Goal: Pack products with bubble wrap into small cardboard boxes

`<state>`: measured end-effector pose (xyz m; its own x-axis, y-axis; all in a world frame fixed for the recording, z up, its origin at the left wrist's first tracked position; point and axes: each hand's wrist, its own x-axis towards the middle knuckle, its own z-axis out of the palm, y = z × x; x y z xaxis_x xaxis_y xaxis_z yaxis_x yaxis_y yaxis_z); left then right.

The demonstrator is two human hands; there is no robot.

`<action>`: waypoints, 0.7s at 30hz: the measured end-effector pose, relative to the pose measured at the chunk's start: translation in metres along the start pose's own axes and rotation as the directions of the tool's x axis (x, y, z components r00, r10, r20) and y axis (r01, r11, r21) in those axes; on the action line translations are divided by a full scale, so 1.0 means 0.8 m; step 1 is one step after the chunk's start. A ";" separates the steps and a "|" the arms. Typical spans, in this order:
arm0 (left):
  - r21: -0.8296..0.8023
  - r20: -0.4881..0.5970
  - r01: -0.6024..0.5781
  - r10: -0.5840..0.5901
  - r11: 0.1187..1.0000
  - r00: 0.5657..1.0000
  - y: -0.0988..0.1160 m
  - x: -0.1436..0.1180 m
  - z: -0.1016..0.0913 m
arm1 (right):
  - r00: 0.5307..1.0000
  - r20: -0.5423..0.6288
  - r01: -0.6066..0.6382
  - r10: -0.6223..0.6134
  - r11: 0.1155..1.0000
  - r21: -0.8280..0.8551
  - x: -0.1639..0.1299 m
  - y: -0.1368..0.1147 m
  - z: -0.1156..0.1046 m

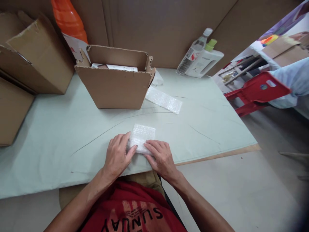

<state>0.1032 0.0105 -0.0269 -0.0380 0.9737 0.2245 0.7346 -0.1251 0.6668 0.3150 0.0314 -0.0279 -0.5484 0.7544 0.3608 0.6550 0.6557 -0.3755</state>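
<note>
Near the table's front edge lies a small, flat piece of bubble wrap [143, 132], folded into a roughly square packet. Whether anything is inside it cannot be made out. My left hand [117, 153] grips its left side, thumb over the lower corner and fingers along the edge. At the lower right, my right hand [161, 158] pinches the packet, with fingers on top and the thumb at the near edge. A longer bubble wrap strip [165, 100] lies flat beyond it, to the right of an open cardboard box [118, 88] holding flat white items.
Larger cardboard boxes [43, 54] stand at the left, beside an orange bottle [70, 19]. A clear plastic bottle [193, 53] and a white jug [205, 62] are at the back right. Past the table's right edge are a red chair [263, 90] and a person's light-blue clothing [289, 83].
</note>
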 end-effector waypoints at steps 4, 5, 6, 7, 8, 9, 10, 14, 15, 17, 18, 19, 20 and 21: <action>-0.558 0.097 0.355 -0.366 0.750 0.926 0.010 -0.022 -0.005 | 0.968 -0.072 -0.218 0.242 0.945 0.242 0.009 0.000 0.006; -0.677 0.170 0.415 -0.420 0.608 0.892 0.014 -0.027 -0.006 | 0.949 -0.036 -0.283 0.312 0.900 0.332 0.010 -0.004 0.006; -0.764 0.243 0.448 -0.436 0.464 0.866 0.019 -0.030 -0.006 | 0.931 0.020 -0.339 0.364 0.844 0.415 0.010 -0.009 0.007; -0.820 0.305 0.462 -0.425 0.338 0.852 0.023 -0.031 -0.005 | 0.917 0.082 -0.380 0.391 0.790 0.481 0.009 -0.015 0.007; -0.851 0.350 0.467 -0.404 0.239 0.845 0.026 -0.032 -0.005 | 0.911 0.130 -0.399 0.392 0.751 0.526 0.008 -0.021 0.007; -0.868 0.375 0.466 -0.392 0.169 0.840 0.028 -0.031 -0.004 | 0.916 0.148 -0.388 0.372 0.736 0.555 0.006 -0.026 0.008; -0.879 0.382 0.460 -0.393 0.125 0.836 0.030 -0.030 -0.002 | 0.929 0.137 -0.359 0.344 0.742 0.567 0.005 -0.029 0.008; -0.898 0.358 0.432 -0.437 0.080 0.825 0.030 -0.029 0.003 | 0.943 -0.001 -0.279 0.331 0.795 0.539 0.002 -0.029 0.004; -0.898 0.358 0.431 -0.426 0.085 0.831 0.030 -0.030 0.004 | 0.936 0.010 -0.298 0.351 0.780 0.550 0.003 -0.027 0.002; -0.896 0.368 0.434 -0.391 0.093 0.844 0.029 -0.033 0.005 | 0.924 0.117 -0.357 0.365 0.705 0.613 0.007 -0.024 -0.002; -0.895 0.373 0.435 -0.371 0.096 0.850 0.028 -0.034 0.004 | 0.917 0.186 -0.385 0.352 0.662 0.644 0.010 -0.024 -0.004; -0.894 0.378 0.436 -0.352 0.102 0.856 0.027 -0.034 0.002 | 0.910 0.240 -0.408 0.338 0.630 0.661 0.013 -0.024 -0.005; -0.893 0.377 0.436 -0.342 0.113 0.861 0.026 -0.034 0.000 | 0.903 0.273 -0.426 0.331 0.615 0.664 0.017 -0.025 -0.006; -0.890 0.372 0.437 -0.346 0.133 0.861 0.024 -0.032 -0.003 | 0.900 0.284 -0.435 0.331 0.617 0.656 0.020 -0.027 -0.006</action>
<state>0.1165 -0.0172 -0.0179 -0.0353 0.9528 -0.3014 -0.5217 0.2397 0.8188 0.2949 0.0295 -0.0097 -0.4242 0.9045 -0.0426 0.3010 0.0965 -0.9487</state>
